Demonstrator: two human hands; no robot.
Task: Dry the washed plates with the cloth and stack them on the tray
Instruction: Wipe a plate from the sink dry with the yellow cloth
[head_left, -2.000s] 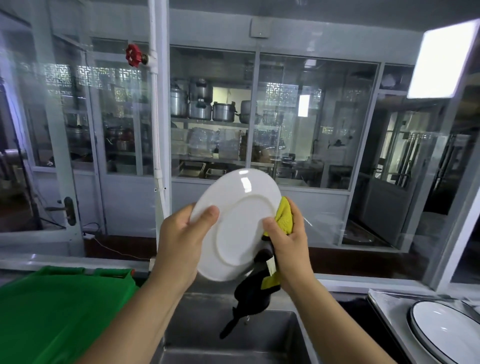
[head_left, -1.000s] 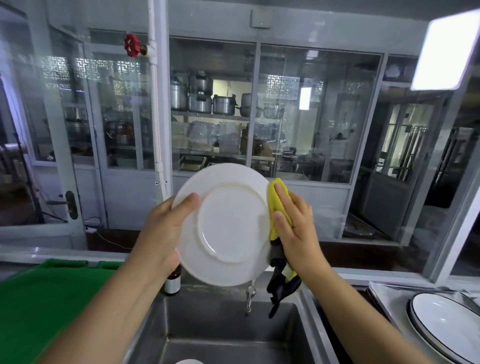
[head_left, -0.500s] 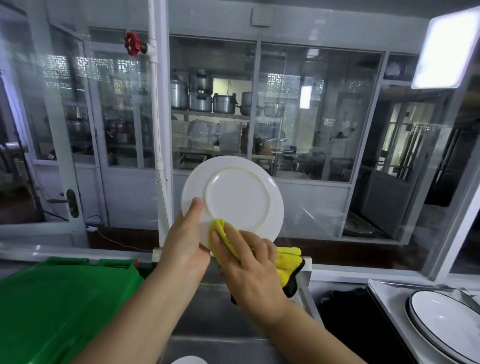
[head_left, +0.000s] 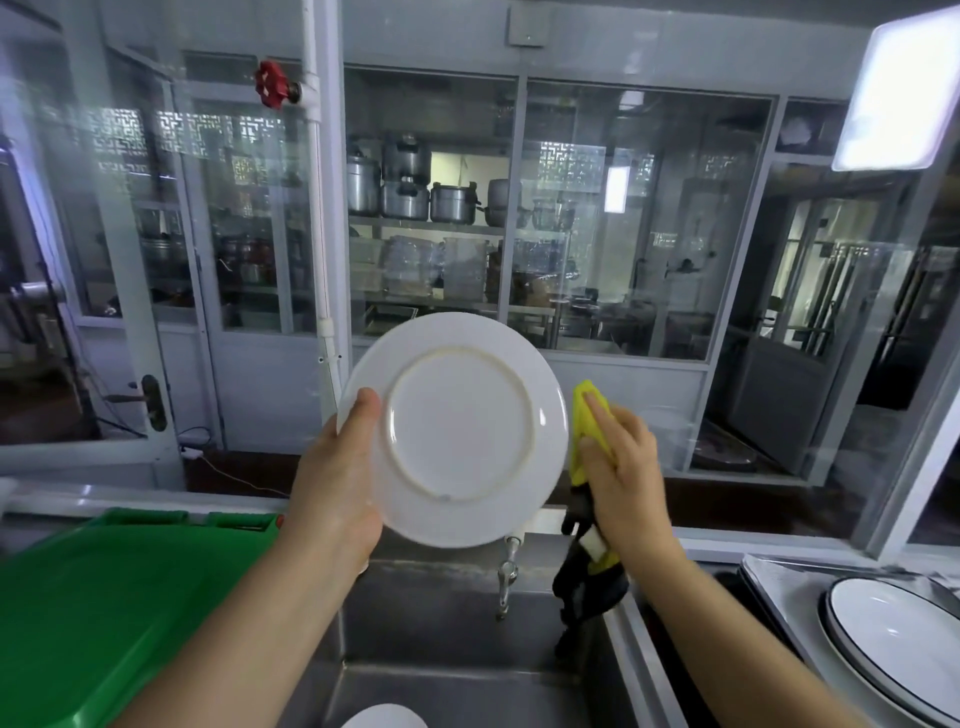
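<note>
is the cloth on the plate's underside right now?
No: the cloth in the right hand sits just off the right rim of the plate, whose underside is bare.

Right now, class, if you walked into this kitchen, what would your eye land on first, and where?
First, the white plate held upright at centre, underside toward the camera, gripped by the left hand. Beside its right edge, the right hand holds a yellow cloth. At lower left sits a bright green bin; dark-rimmed plates lie at lower right.
</note>
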